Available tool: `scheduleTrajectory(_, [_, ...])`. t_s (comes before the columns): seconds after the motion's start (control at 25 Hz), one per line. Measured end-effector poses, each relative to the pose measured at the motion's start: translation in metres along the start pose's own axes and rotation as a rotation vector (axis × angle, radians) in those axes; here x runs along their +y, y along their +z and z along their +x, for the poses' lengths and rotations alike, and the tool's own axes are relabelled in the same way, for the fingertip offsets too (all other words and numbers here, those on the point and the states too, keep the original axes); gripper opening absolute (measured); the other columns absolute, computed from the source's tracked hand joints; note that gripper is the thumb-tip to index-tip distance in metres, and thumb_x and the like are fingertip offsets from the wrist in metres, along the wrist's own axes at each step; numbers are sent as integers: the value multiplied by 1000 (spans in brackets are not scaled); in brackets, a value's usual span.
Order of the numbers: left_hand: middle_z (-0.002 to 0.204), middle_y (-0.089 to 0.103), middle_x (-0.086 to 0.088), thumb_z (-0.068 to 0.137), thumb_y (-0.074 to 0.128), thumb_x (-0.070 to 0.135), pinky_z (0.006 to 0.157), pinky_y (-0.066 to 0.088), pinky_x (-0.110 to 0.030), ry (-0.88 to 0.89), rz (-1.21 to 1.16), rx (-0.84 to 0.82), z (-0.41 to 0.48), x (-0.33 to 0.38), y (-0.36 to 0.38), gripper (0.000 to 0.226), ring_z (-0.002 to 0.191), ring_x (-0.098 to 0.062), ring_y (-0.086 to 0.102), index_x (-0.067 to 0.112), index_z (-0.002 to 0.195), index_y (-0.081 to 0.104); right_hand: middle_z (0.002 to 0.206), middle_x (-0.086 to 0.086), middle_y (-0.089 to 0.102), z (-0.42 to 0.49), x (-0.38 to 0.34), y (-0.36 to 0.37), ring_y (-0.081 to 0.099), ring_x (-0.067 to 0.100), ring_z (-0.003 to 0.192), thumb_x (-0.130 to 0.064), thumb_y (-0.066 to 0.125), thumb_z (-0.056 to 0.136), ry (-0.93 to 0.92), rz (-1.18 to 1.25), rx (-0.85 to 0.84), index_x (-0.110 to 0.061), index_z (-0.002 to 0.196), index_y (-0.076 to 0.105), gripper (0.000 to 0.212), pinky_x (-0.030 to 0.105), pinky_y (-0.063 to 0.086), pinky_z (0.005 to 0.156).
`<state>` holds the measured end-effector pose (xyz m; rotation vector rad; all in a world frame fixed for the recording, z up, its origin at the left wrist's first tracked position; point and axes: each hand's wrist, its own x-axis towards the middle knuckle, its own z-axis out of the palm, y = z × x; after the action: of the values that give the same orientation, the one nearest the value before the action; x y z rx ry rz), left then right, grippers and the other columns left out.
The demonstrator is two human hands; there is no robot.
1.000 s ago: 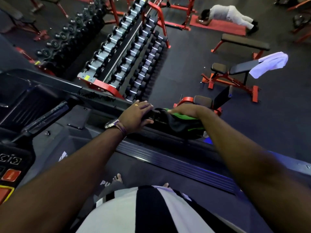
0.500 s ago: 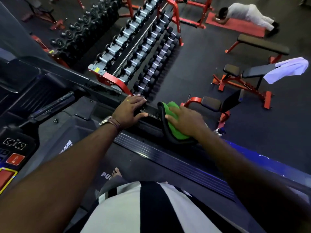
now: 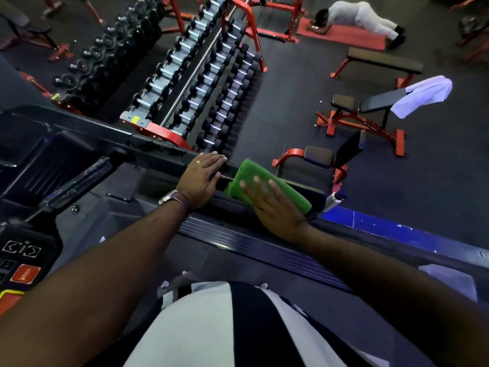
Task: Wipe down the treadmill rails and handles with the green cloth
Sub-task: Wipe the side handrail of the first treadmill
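Observation:
The green cloth (image 3: 275, 185) lies draped over the end of the treadmill's black right handrail (image 3: 158, 152). My right hand (image 3: 274, 205) presses flat on the cloth with its fingers straight and spread. My left hand (image 3: 202, 176) rests on the rail just left of the cloth, fingers laid over the far edge and thumb along the near side. The part of the rail under the cloth is hidden. The treadmill's side rail (image 3: 238, 242) runs below both hands.
The console (image 3: 23, 263) with a red stop button sits at lower left. Dumbbell racks (image 3: 190, 83) stand beyond the rail. Red benches (image 3: 370, 112) and a white towel (image 3: 426, 95) lie to the right. A person lies on a red mat (image 3: 370, 39). A metal bottle (image 3: 334, 200) stands beside the treadmill.
My right hand has gone from cupping the cloth over the rail to lying flat on top of it, and more of the green side now shows. My left hand stays on the rail.

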<state>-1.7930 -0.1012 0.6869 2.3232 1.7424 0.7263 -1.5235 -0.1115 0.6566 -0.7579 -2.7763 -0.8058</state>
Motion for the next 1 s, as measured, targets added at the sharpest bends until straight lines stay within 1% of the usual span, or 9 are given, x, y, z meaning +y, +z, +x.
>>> scheduleTrajectory(0.12, [130, 59, -12, 91, 40, 24, 108, 33, -43, 22, 10, -5, -2, -4, -2, 46, 124, -30, 50, 4, 128, 58, 161, 11, 11, -37, 11, 6, 13, 28, 149, -17, 50, 87, -199, -105, -53, -2, 153, 18, 75, 46, -8, 122])
scheduleTrajectory(0.32, [123, 62, -15, 85, 40, 22, 104, 37, -47, -16, 21, 12, -1, 7, -1, 47, 116, -33, 56, 1, 122, 62, 163, 4, 12, 19, -23, 8, 13, 19, 150, -20, 45, 89, -324, -239, -182, -11, 154, 24, 69, 43, -3, 122])
scheduleTrajectory(0.4, [125, 61, -16, 85, 38, 22, 104, 37, -48, -12, 12, -24, 0, 5, -4, 49, 117, -34, 55, 1, 123, 61, 163, 3, 7, 23, -18, 4, 11, 18, 151, -20, 44, 90, -341, -245, -170, -13, 153, 27, 66, 44, -1, 122])
scheduleTrajectory(0.48, [126, 60, -16, 85, 40, 19, 105, 36, -48, -7, 10, -54, 1, 1, -8, 48, 118, -34, 54, 1, 124, 60, 164, 3, 1, 8, -3, -5, 8, 21, 151, -19, 39, 93, -229, -187, -109, -14, 155, 23, 64, 47, 3, 122])
scheduleTrajectory(0.56, [126, 61, -16, 83, 45, 13, 105, 36, -47, -16, 11, -53, 1, 1, -7, 45, 118, -33, 54, 1, 124, 61, 164, 5, 5, 1, 9, -13, 9, 29, 151, -22, 37, 99, -105, -49, -76, -19, 154, 28, 56, 53, 11, 120])
scheduleTrajectory(0.68, [126, 60, -14, 85, 45, 13, 107, 34, -47, -48, 7, -46, -1, 4, -4, 44, 119, -32, 53, 2, 124, 60, 162, 10, 19, 30, 2, -22, 26, 36, 145, -23, 38, 99, 136, 166, -108, -38, 147, 39, 49, 58, 21, 115])
scheduleTrajectory(0.76, [128, 60, -14, 87, 37, 19, 107, 33, -47, -41, 1, -65, -2, 4, -4, 48, 120, -31, 52, 2, 125, 59, 161, 10, 24, 46, -7, -22, 33, 37, 142, -24, 40, 98, 171, 206, -101, -43, 145, 38, 51, 58, 27, 112])
scheduleTrajectory(0.88, [128, 60, -13, 86, 37, 18, 107, 35, -49, -19, -6, -83, 0, 1, -9, 48, 120, -32, 51, 2, 126, 59, 156, 11, 34, 28, 19, -23, 41, 34, 137, -30, 54, 93, 184, 294, -123, -43, 146, 38, 57, 51, 35, 110])
scheduleTrajectory(1.0, [128, 60, -13, 83, 44, 11, 109, 31, -48, -48, -10, -72, -1, 4, -8, 46, 123, -32, 50, 2, 126, 59, 138, 1, 54, 35, 40, -44, 57, 27, 117, -53, 65, 81, 483, 478, -266, -49, 142, 40, 66, 38, 46, 95])
